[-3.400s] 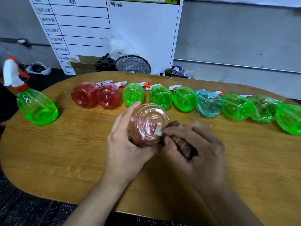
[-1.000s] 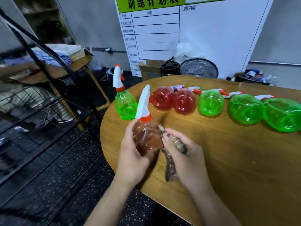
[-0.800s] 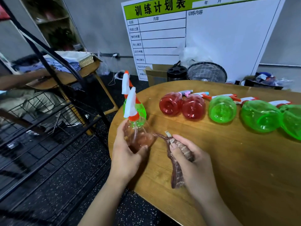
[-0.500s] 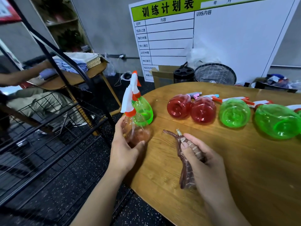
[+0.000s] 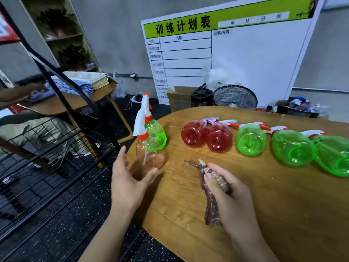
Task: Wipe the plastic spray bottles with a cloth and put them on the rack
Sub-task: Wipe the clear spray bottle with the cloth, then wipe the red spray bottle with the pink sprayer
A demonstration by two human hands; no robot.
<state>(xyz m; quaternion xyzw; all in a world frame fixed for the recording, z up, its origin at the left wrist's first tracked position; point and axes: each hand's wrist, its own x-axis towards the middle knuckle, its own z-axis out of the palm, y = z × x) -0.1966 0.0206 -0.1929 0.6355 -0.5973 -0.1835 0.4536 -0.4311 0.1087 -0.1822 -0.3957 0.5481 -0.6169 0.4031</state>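
Two upright bottles (image 5: 151,148), seemingly empty; right hand (image 5: 232,201) grips cloth (image 5: 211,197).

pinkish clear bottle (image 5: 149,157) w/ orange collar, white trigger; brown cloth (image 5: 213,188); wood-grain table (image 5: 264,205); black rack (image 5: 47,148).

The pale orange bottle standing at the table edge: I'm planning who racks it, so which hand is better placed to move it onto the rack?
Left. The left hand is open right beside the pale orange bottle, on the rack side. The right hand grips the cloth.
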